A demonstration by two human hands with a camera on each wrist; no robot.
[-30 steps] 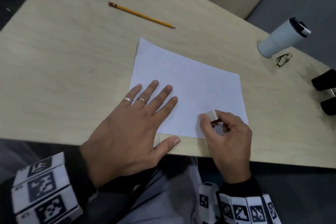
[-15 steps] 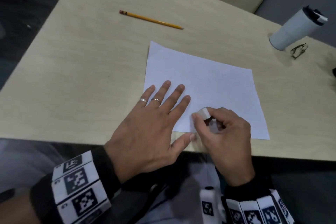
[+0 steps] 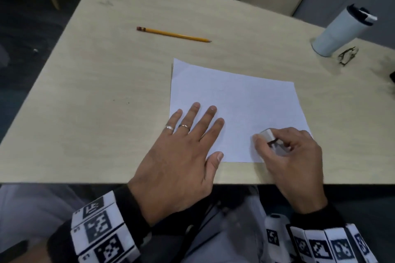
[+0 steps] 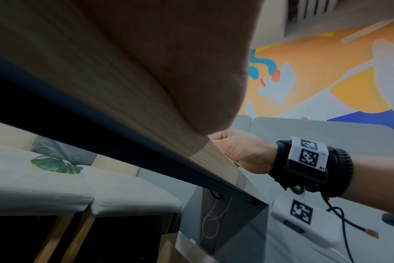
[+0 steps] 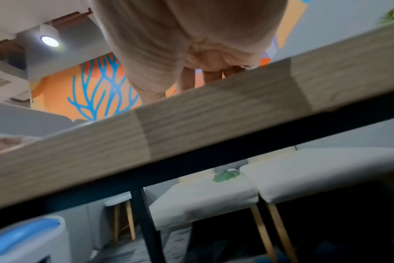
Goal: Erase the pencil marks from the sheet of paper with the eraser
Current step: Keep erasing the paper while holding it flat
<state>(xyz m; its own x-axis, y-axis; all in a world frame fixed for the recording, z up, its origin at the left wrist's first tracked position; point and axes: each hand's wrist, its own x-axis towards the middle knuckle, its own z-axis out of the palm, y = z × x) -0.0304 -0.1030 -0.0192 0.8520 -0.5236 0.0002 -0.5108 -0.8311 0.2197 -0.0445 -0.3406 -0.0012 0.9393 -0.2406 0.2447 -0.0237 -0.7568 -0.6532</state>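
Observation:
A white sheet of paper (image 3: pixel 239 100) lies on the light wooden table (image 3: pixel 106 92), near its front edge. Only a very faint mark shows near the sheet's middle. My left hand (image 3: pixel 186 145) lies flat with spread fingers on the sheet's near left corner, pressing it down. My right hand (image 3: pixel 286 151) pinches a white eraser (image 3: pixel 266 134) between thumb and fingers, its end down on the sheet's near right part. In the left wrist view the right hand (image 4: pixel 243 153) shows beyond the table edge. The right wrist view shows only curled fingers (image 5: pixel 212 74) above the table edge.
A yellow pencil (image 3: pixel 173 34) lies on the table beyond the sheet, to the left. A white tumbler with a black lid (image 3: pixel 342 32) stands at the far right, a small metal clip (image 3: pixel 348 55) beside it. Cushioned benches (image 5: pixel 214 195) stand past the table.
The right hand with the eraser first slid left toward the left thumb, then back right along the sheet's near edge. The left hand stayed flat on the paper. The head view shifted.

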